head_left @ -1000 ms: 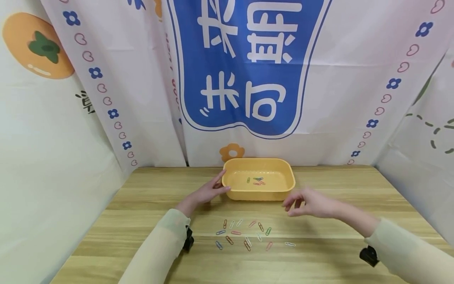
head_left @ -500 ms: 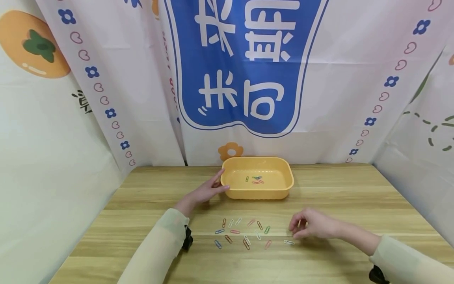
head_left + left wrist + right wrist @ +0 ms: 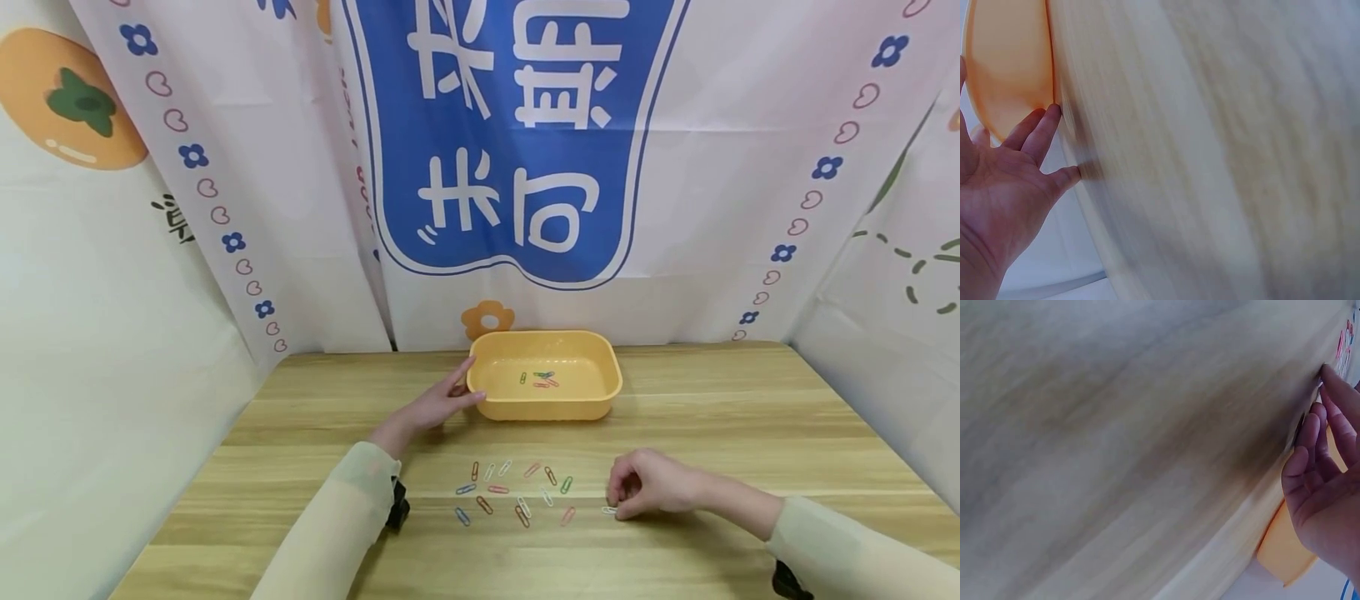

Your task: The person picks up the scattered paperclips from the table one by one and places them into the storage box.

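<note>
My left hand [image 3: 441, 404] rests against the left end of a yellow plastic basin [image 3: 543, 410], thumb at the front rim and fingers extended along the side. In the left wrist view, its fingertips touch the orange-looking basin wall [image 3: 1013, 56]. To the right of the scattered clips, my right hand [image 3: 656, 482] pinches a white paper clip [image 3: 609, 510] at the tabletop, thumb and forefinger on its right end. The right wrist view shows this hand [image 3: 1329, 494] at the edge, fingertips down at the wood. Several coloured paper clips [image 3: 543, 379] lie inside the basin.
Loose paper clips, among them a green one [image 3: 567, 484] and a blue one [image 3: 462, 517], lie spread on the wooden table [image 3: 360, 550] in front of the basin. A printed white curtain [image 3: 697, 250] hangs right behind the table's back edge.
My right hand has come down from beside the basin's front right corner to the white paper clip and now pinches it. The left hand and basin stay put.
</note>
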Demonstrator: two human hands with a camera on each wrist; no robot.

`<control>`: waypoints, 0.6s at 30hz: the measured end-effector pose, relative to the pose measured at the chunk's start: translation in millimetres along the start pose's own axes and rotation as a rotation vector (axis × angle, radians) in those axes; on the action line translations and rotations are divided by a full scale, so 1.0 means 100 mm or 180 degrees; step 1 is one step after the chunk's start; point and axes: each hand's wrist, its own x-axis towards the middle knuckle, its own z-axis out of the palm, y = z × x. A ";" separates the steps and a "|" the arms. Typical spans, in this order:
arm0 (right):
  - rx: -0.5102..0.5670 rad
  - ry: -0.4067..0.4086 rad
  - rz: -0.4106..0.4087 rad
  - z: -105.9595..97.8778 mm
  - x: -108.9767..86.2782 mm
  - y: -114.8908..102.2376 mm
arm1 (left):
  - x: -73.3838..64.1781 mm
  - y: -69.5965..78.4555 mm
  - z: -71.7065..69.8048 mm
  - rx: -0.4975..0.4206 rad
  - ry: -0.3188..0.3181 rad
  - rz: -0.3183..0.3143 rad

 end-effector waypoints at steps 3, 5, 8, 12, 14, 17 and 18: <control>-0.0023 -0.0029 -0.0073 0.00 0.02 0.01 | 0.01 -0.01 0.00 -0.0009 0.0006 -0.0003; -0.0030 -0.0055 -0.0079 -0.01 0.03 0.01 | 0.00 -0.01 0.00 -0.0005 0.0013 0.0000; -0.0076 -0.0117 -0.0048 -0.02 0.05 -0.01 | 0.00 0.00 0.00 -0.0006 0.0010 -0.0013; -0.0225 -0.0270 0.0085 -0.05 0.09 -0.05 | 0.00 0.00 0.00 0.0010 -0.0013 0.0011; -0.0308 -0.0361 0.0159 -0.06 0.10 -0.07 | 0.00 0.00 0.00 0.0014 -0.0020 0.0030; -0.0438 -0.0465 0.0184 -0.07 0.12 -0.11 | 0.01 -0.01 0.00 0.0007 -0.0026 0.0043; -0.0467 -0.0480 0.0194 -0.07 0.13 -0.12 | 0.01 -0.01 0.00 0.0003 -0.0026 0.0056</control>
